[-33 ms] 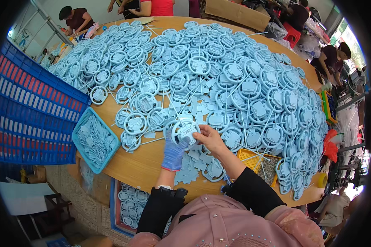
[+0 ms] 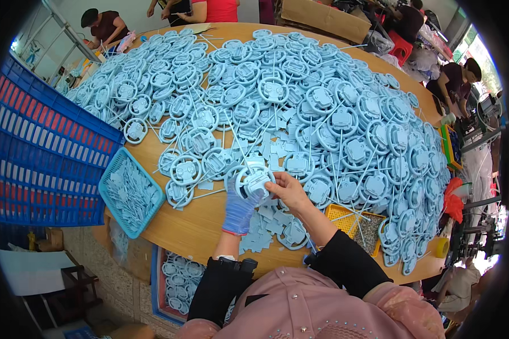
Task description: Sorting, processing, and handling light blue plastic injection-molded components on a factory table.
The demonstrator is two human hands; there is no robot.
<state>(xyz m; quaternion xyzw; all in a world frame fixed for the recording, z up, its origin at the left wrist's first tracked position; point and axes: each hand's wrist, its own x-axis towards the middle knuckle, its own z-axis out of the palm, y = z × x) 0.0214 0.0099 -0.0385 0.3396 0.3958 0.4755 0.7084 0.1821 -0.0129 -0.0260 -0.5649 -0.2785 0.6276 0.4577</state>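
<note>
Gloved left hand cradles pale-blue wheel from beneath, over bench, apparently steadying it; bare right hand pinches its right edge. Wheel points face up; round rim gives no clear long axis. Basket of flat pieces sits left, likely for easy reach.

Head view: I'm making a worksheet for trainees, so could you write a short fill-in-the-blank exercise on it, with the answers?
1. The left hand is covered by a thin ____, while the right hand is bare.
2. Both hands hold a wheel-shaped part coloured light ____.
3. The turquoise basket stands to the ____ of the hands.
4. The tray of small grey pieces is ____.

Answers: glove; blue; left; yellow.
</note>
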